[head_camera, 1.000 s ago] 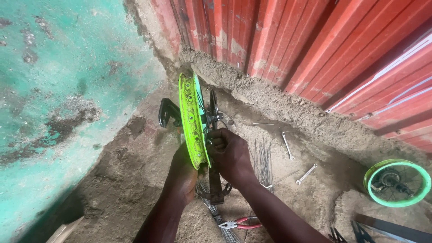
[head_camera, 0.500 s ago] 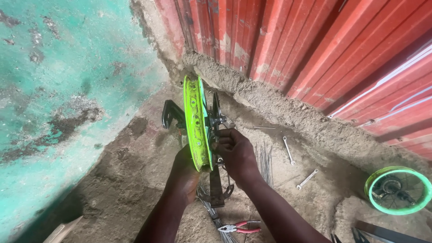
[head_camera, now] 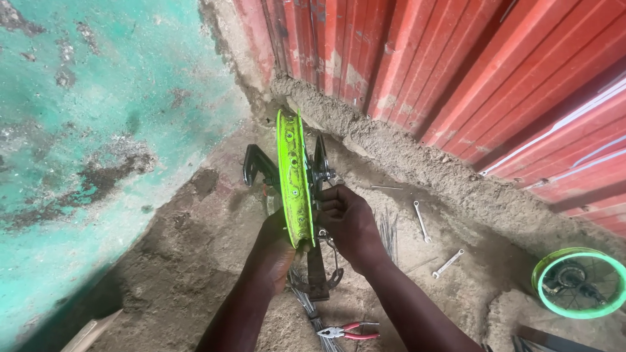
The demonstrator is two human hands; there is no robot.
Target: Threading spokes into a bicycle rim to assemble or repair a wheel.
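Both hands meet at the green rim (head_camera: 295,179), which stands upright on edge on the sandy floor (head_camera: 195,274). The left hand (head_camera: 277,248) cups its lower edge, fingers hidden behind it; the right hand (head_camera: 349,225) curls closed around parts at the hub, hard to make out. Pliers (head_camera: 349,331) lie below the rim, two wrenches (head_camera: 433,241) to its right

Setting: a sandy, uneven dirt floor (head_camera: 195,261), bounded to the left by a turquoise plastered wall (head_camera: 98,98) with patches worn off. To the right of that wall, a red corrugated metal wall (head_camera: 456,65) is seen, footed by a rough sandy ledge (head_camera: 417,163). Daylight, even, is noted throughout.
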